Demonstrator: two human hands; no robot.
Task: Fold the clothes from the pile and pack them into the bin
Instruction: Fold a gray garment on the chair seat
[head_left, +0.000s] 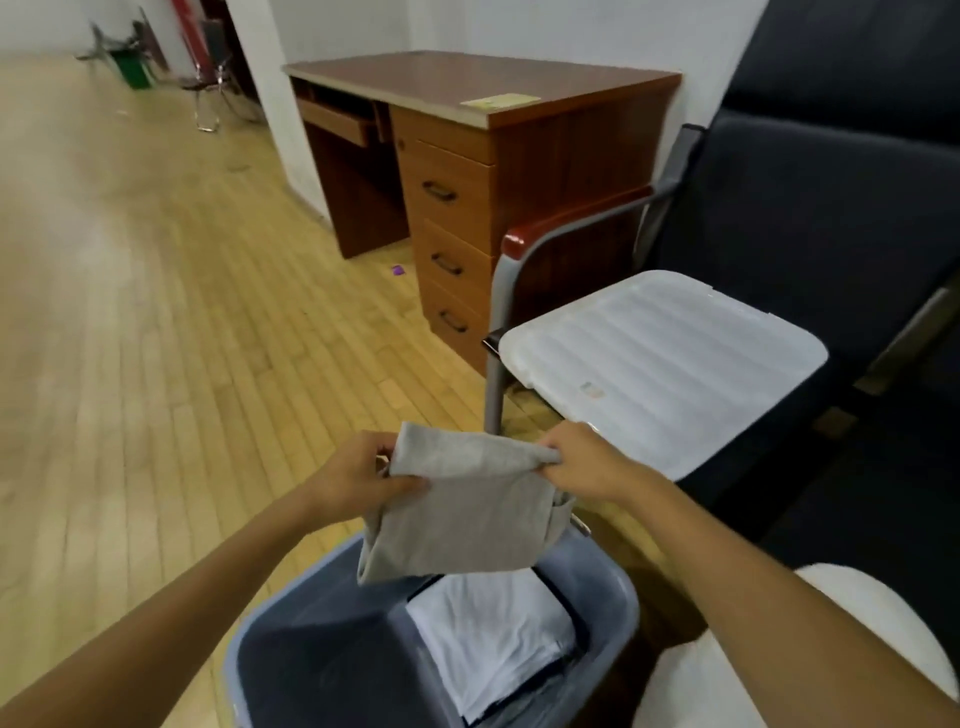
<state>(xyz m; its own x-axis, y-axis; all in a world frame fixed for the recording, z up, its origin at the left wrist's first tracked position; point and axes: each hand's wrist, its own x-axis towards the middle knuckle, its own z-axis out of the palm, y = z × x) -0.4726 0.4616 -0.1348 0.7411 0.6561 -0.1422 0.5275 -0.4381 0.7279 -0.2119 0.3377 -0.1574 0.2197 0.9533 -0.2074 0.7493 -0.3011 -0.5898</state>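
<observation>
Cloth (462, 512), grey and folded, hangs directly above the bin (613, 587), long axis running left to right. Left hand (358, 480) and right hand (582, 462) each pinch one top corner, equally near. White folded clothes (493, 639) lie in the bin's right side, below.

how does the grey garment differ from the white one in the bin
The grey garment hangs in the air above the bin, gripped by both hands; the white garment lies flat inside it, untouched. The grey garment is darker than the white garment. Both are folded.

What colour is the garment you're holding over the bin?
Plain light grey garment, seen in the head view.
</observation>
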